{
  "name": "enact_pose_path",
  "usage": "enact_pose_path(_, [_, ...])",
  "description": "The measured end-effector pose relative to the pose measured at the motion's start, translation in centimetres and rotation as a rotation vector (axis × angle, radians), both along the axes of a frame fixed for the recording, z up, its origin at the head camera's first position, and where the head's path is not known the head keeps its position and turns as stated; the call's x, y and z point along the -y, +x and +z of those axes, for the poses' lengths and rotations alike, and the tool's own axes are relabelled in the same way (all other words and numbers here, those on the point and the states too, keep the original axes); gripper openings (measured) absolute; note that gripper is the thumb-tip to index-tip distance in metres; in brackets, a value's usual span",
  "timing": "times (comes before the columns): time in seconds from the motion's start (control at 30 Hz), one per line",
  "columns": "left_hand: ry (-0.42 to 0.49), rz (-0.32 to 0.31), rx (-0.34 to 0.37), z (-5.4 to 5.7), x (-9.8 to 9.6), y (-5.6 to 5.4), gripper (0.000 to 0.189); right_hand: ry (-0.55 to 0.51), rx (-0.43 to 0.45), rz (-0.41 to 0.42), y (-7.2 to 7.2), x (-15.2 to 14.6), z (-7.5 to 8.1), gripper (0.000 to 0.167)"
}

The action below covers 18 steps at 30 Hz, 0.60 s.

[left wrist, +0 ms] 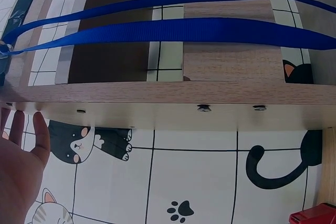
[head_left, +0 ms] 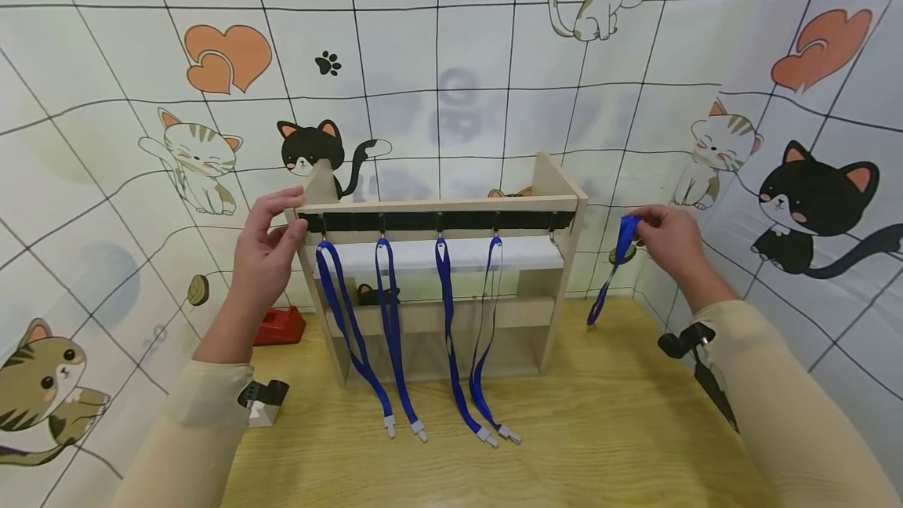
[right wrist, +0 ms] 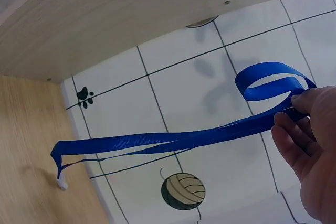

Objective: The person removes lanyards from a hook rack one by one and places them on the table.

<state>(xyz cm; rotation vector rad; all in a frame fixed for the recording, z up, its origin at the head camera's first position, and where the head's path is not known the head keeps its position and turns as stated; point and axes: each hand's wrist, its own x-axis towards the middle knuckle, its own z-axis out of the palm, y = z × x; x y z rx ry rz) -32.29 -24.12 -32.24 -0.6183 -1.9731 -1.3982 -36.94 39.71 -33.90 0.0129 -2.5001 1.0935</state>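
Observation:
My left hand (head_left: 264,245) touches the upper left corner of a wooden shelf (head_left: 437,206) with its fingertips. In the left wrist view its fingers (left wrist: 41,132) meet the side panel. Several blue lanyards (head_left: 391,320) with metal clips at their lower ends hang from hooks on the dark strip (head_left: 458,221) along the shelf's front. To the right of the shelf, my right hand (head_left: 670,237) pinches another blue lanyard (right wrist: 210,136) between thumb and fingers. Its strap loops above the grip, and its pale clip (right wrist: 62,183) dangles at the far end.
An empty hook (head_left: 553,234) sits at the strip's right end. A red object (head_left: 281,326) lies left of the shelf on the wooden table (head_left: 600,429). Near the left wrist is a small white object (head_left: 263,414). A cat-patterned wall covering (head_left: 437,45) surrounds the back and sides.

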Motion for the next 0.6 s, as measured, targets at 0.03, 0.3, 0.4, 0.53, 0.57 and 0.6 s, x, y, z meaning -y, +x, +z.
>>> enact_pose_path(0.03, [0.000,0.000,-0.001,0.0,0.0,0.0,0.036,0.002,0.007,0.006,-0.1,0.0,-0.3,0.032])
enact_pose_path(0.3, [-0.005,-0.004,-0.010,0.1,0.1,-0.2,0.036,0.015,0.065,0.014,-1.6,-0.2,-2.8,0.033])
enact_pose_path(0.4, [-0.001,-0.002,-0.017,0.2,0.2,-0.2,0.035,0.026,0.081,0.013,-2.0,0.0,-3.7,0.033])
enact_pose_path(0.53, [-0.001,0.000,-0.016,0.1,0.0,-0.1,0.035,0.048,0.090,0.026,-2.1,0.1,-5.3,0.031])
enact_pose_path(0.57, [-0.001,-0.001,-0.016,0.1,0.0,-0.1,0.035,0.043,0.092,0.030,-2.1,0.1,-5.7,0.031])
enact_pose_path(0.6, [0.000,-0.003,-0.016,0.1,0.0,-0.1,0.035,0.049,0.092,0.032,-2.2,0.0,-6.2,0.030])
